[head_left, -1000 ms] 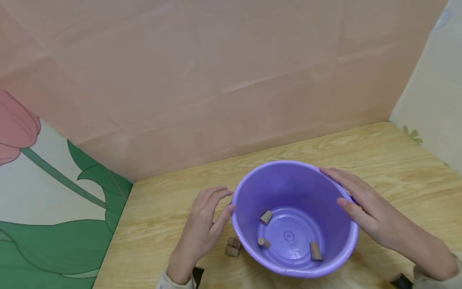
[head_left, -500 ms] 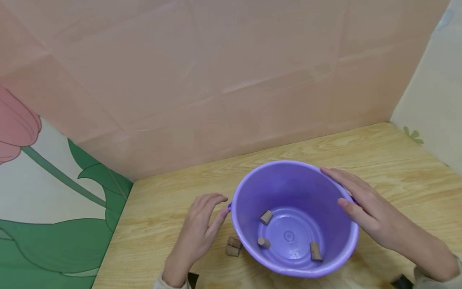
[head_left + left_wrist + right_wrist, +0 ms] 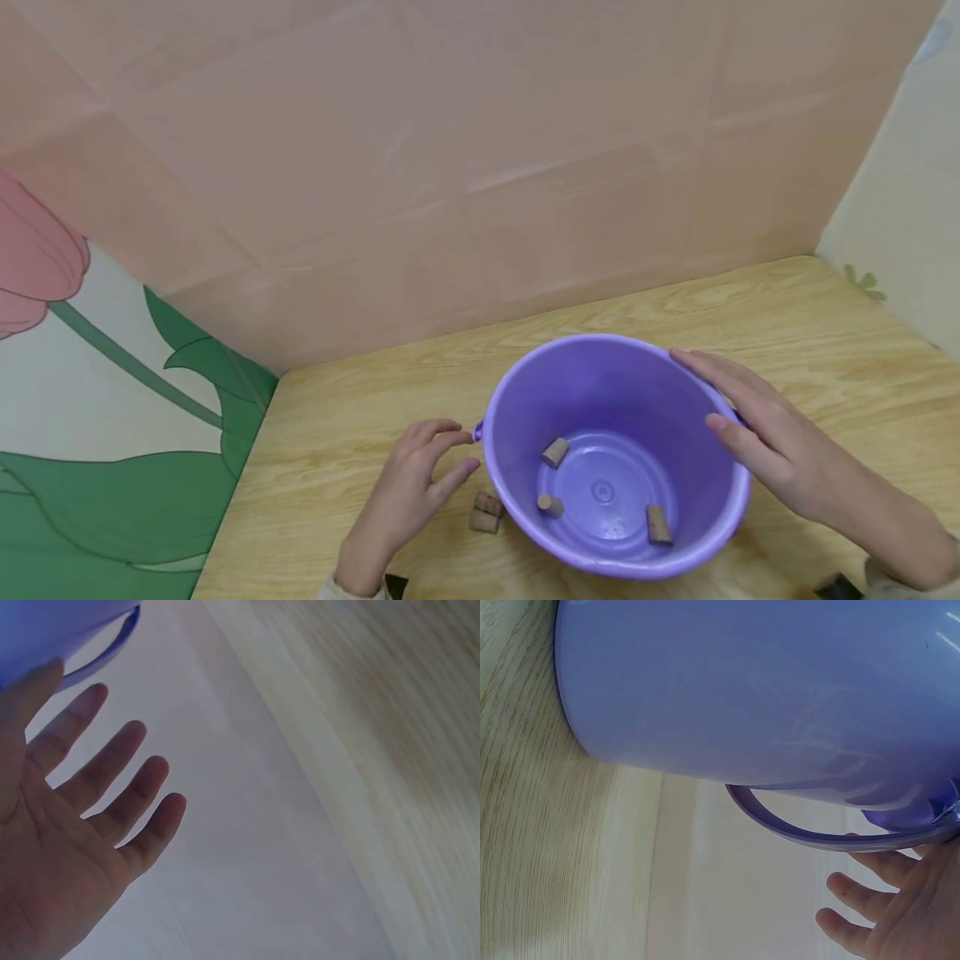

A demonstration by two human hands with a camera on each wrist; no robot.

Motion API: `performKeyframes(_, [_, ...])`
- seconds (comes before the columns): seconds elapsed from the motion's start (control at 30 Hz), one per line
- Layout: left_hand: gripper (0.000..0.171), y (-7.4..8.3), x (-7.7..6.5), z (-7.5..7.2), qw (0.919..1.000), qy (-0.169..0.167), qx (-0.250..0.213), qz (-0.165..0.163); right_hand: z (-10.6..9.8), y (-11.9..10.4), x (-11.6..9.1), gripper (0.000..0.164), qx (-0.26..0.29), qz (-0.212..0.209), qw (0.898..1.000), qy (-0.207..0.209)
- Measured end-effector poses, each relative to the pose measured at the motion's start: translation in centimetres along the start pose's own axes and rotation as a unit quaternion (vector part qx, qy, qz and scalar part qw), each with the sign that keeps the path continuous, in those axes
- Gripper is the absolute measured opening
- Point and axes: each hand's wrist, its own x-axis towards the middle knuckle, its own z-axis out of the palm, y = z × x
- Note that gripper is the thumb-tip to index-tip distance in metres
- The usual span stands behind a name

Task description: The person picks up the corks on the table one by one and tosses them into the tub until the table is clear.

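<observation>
A purple bucket (image 3: pixel 600 533) stands upright on the wooden table, seen from above in the head view. Three corks lie inside it: one cork (image 3: pixel 556 452) by the left wall, another cork (image 3: pixel 551 505) nearer me, and a third cork (image 3: pixel 658 525) at the right. Two more corks (image 3: pixel 484 521) lie side by side on the table, just left of the bucket. My left hand (image 3: pixel 408 487) hovers beside the bucket's left rim with fingers spread, holding nothing. Extended fingers of my right hand (image 3: pixel 772 446) rest along the right rim, the thumb over its edge.
The bucket's handle (image 3: pixel 810 838) hangs down its outer side, near my right fingers. A pinkish sheet (image 3: pixel 450 167) covers the wall behind the table (image 3: pixel 337 417). At the left is a panel with a tulip picture (image 3: pixel 112 358); a pale wall (image 3: pixel 907 208) borders the right.
My left hand has drawn back from the bucket's rim, moving slightly left and down, so the handle joint there now shows. The right hand and bucket stay in place.
</observation>
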Motion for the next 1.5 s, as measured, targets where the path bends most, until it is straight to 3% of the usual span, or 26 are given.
performKeyframes(0.13, [0.031,-0.6,-0.2,0.5,0.9995,-0.030,0.004,-0.009,0.0,-0.1,0.0,0.065,-0.002,0.003,1.000,-0.002])
performKeyframes(0.4, [0.027,-1.7,-0.6,1.3,0.9956,-0.092,0.018,0.004,0.0,-0.1,0.1,0.065,-0.003,0.002,1.000,-0.001])
performKeyframes(0.87, [0.018,-2.7,-1.1,2.4,0.9837,-0.177,-0.014,-0.029,0.0,-0.1,0.0,0.065,-0.001,0.004,1.000,-0.004])
performKeyframes(1.5, [0.020,-2.7,-0.9,2.5,0.9809,-0.190,-0.022,-0.037,0.0,-0.2,0.0,0.065,-0.003,0.004,1.000,-0.002])
